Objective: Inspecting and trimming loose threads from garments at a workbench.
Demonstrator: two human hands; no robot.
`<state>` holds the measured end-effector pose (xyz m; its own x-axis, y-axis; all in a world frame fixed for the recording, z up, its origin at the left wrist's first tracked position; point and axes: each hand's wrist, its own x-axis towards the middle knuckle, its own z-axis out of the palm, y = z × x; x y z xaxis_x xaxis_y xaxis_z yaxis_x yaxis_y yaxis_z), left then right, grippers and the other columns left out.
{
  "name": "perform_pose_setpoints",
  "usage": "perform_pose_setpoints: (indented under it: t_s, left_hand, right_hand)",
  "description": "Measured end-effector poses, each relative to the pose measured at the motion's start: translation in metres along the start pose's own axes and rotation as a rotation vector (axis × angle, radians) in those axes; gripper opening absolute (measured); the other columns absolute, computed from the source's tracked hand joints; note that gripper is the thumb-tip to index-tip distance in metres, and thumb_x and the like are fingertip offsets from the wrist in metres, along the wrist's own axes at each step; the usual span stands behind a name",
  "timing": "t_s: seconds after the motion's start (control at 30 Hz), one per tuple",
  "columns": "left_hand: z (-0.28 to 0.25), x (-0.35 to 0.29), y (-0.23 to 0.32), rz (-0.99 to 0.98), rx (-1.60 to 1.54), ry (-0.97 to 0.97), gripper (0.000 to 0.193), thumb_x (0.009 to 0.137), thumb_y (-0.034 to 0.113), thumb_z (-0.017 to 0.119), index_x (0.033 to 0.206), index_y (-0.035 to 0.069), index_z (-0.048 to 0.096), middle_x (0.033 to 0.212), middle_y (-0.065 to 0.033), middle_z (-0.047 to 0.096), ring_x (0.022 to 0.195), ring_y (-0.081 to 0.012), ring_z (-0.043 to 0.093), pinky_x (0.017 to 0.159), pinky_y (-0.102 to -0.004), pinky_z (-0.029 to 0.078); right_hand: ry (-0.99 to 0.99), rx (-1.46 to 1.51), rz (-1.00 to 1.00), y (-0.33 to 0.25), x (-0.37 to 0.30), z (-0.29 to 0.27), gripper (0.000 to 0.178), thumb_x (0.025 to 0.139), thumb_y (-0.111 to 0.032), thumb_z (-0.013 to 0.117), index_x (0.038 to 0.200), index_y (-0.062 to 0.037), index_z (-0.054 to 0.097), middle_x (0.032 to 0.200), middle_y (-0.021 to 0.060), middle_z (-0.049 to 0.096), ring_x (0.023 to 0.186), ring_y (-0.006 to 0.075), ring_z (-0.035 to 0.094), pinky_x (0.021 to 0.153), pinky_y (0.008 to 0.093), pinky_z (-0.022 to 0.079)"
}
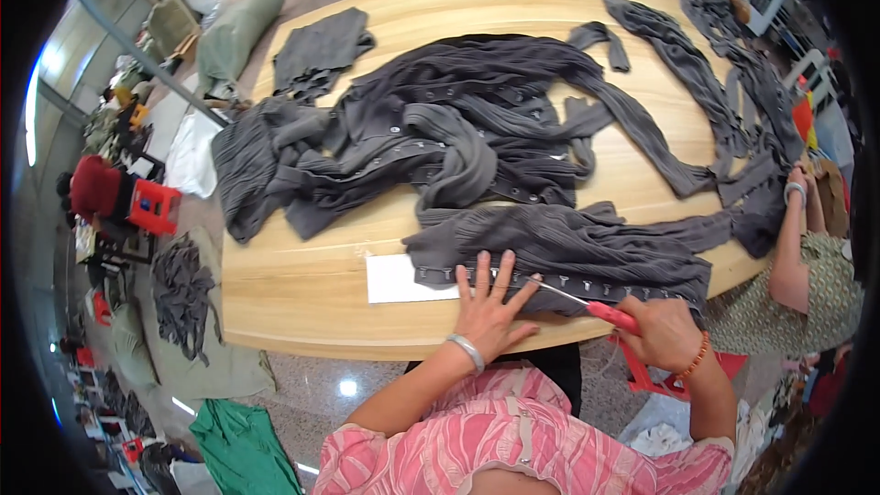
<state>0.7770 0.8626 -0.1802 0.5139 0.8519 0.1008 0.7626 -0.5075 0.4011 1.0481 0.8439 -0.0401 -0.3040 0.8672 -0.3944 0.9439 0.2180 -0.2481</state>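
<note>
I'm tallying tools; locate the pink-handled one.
Head view, right of centre: the pink-handled tool is in the right hand, its tip near the left hand.

No text, label, brand, number or sign can be read. No lettering is made out on the white flat rectangular card, on the dark grey ribbed knit garment with metal fasteners, or on the slim metal tool with a pink handle. Any marking on the red plastic stool is too small to be deciphered.
</note>
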Motion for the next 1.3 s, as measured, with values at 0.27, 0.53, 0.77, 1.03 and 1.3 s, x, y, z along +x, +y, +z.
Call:
perform_pose_setpoints:
  t_s: [0.27, 0.53, 0.77, 1.03, 1.3]
  left_hand:
    - [-0.006, 0.005, 0.000, -0.005, 0.028, -0.004, 0.081, 0.074, 0.049, 0.076, 0.146, 0.027, 0.044, 0.160, -0.0186, 0.019, 0.145, -0.0497, 0.008, 0.108, -0.0732, 0.005]
    - [-0.005, 0.034, 0.041, 0.156, -0.025, -0.041, 0.083, 0.078, 0.052, 0.071, 0.148, 0.020, 0.041, 0.160, -0.0161, 0.020, 0.147, -0.0451, 0.009, 0.111, -0.0690, 0.002]
    - [0.014, 0.039, 0.037, 0.148, -0.007, -0.076, 0.078, 0.081, 0.058, 0.065, 0.146, 0.021, 0.044, 0.160, -0.0139, 0.023, 0.147, -0.0431, 0.011, 0.110, -0.0698, 0.000]
    - [0.002, 0.039, 0.030, 0.154, 0.015, -0.102, 0.076, 0.079, 0.054, 0.069, 0.145, 0.028, 0.045, 0.160, -0.0166, 0.020, 0.145, -0.0503, 0.009, 0.111, -0.0692, 0.001]
    - [-0.007, 0.043, 0.068, 0.241, -0.036, -0.029, 0.074, 0.078, 0.043, 0.075, 0.145, 0.028, 0.046, 0.159, -0.0242, 0.016, 0.147, -0.0482, 0.007, 0.113, -0.0655, 0.001]
  right_hand:
    - [0.063, 0.254, -0.081, 0.018, -0.036, 0.012, 0.029, 0.082, -0.019, 0.067, 0.110, -0.0111, 0.062, 0.090, 0.0135, 0.066, 0.088, 0.0330, 0.065, 0.075, 0.0444, 0.050]
    - [0.152, 0.210, 0.055, 0.038, -0.064, 0.018, 0.025, 0.084, -0.020, 0.066, 0.107, -0.0101, 0.061, 0.093, 0.0121, 0.066, 0.089, 0.0315, 0.065, 0.074, 0.0430, 0.051]
    - [0.057, 0.093, 0.193, 0.041, -0.081, -0.001, 0.027, 0.084, -0.027, 0.067, 0.104, -0.0106, 0.060, 0.078, 0.0138, 0.066, 0.076, 0.0340, 0.066, 0.065, 0.0466, 0.048]
    - [0.016, 0.131, 0.033, 0.034, -0.034, 0.006, 0.026, 0.090, -0.033, 0.062, 0.099, -0.0096, 0.056, 0.068, 0.0149, 0.064, 0.067, 0.0375, 0.065, 0.060, 0.0481, 0.048]
    - [0.136, 0.289, 0.081, 0.055, -0.077, 0.027, 0.025, 0.086, -0.019, 0.066, 0.108, -0.0108, 0.060, 0.084, 0.0128, 0.065, 0.081, 0.0331, 0.065, 0.068, 0.0433, 0.050]
